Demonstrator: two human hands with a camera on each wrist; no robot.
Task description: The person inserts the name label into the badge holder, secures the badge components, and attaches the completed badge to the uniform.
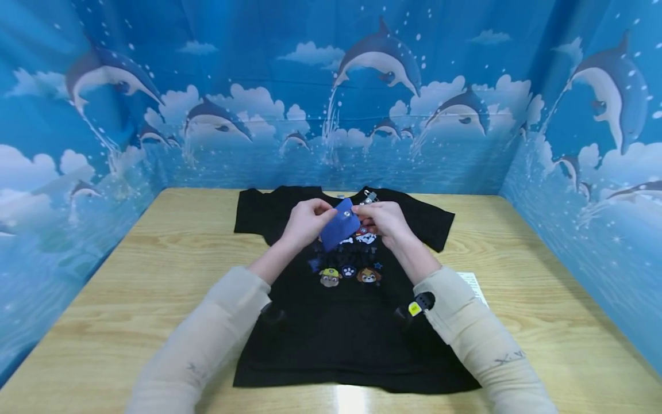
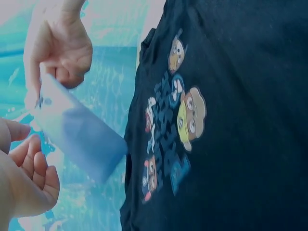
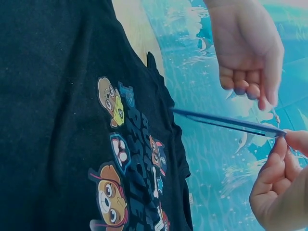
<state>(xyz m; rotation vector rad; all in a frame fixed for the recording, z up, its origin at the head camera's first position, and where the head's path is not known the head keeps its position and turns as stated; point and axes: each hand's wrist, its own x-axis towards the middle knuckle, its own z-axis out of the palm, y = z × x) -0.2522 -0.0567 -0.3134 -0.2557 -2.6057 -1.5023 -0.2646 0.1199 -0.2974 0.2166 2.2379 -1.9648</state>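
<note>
My right hand (image 1: 381,221) pinches one end of a flat blue pouch (image 1: 337,231) that has a round metal snap (image 1: 347,214) near its top. Its fingers (image 3: 276,175) meet the pouch at that end, which shows almost edge-on in the right wrist view. Beside the opposite edge is my left hand (image 1: 307,221), its fingers loosely curled. A gap shows between its thumb and index finger in the left wrist view, next to the pouch (image 2: 82,130). Beneath both hands a black T-shirt (image 1: 341,333) with cartoon dog prints lies spread out, collar at the far side.
Small silver metal pieces (image 1: 370,197) show just beyond my right hand, near the collar. A white printed sheet (image 1: 473,287) lies partly under the right sleeve. The wooden table (image 1: 170,259) meets a blue dolphin-print curtain (image 1: 331,167) at the back and both sides.
</note>
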